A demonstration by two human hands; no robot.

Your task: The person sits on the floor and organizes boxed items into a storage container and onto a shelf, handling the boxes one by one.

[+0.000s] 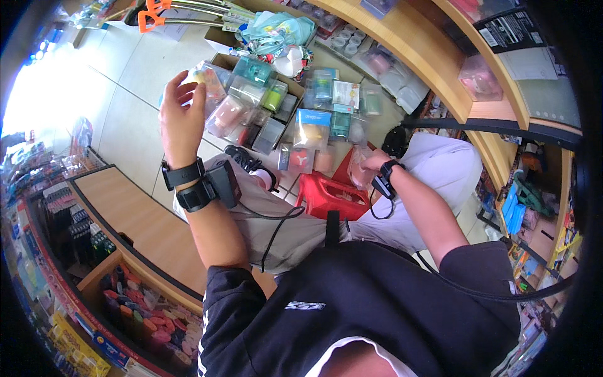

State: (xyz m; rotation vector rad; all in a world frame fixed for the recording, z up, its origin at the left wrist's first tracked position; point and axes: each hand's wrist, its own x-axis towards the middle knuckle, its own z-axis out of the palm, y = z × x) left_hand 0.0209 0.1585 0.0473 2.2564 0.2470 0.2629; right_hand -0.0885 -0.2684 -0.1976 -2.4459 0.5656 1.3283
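My left hand (181,120) is raised at the left of the boxes, with thumb and fingers curled and apart. A small yellowish-white thing (198,75) shows by its fingertips, in front of a clear package; whether the hand grips anything is unclear. Low between my knees, my right hand (375,160) holds a clear plastic package (360,170) with pinkish contents. That package is over a red plastic stool (313,195). An open carton (294,89) before me holds several clear-boxed goods, among them a pink one (231,113), a green one (274,99) and a teal one (253,69).
More packages, including a blue-topped one (312,127), lie on the tiled floor (127,118) right of the carton. Wooden shelves (424,42) curve along the right. A low wooden counter (136,217) stands at the left. Orange-handled tools (150,21) lie at the top.
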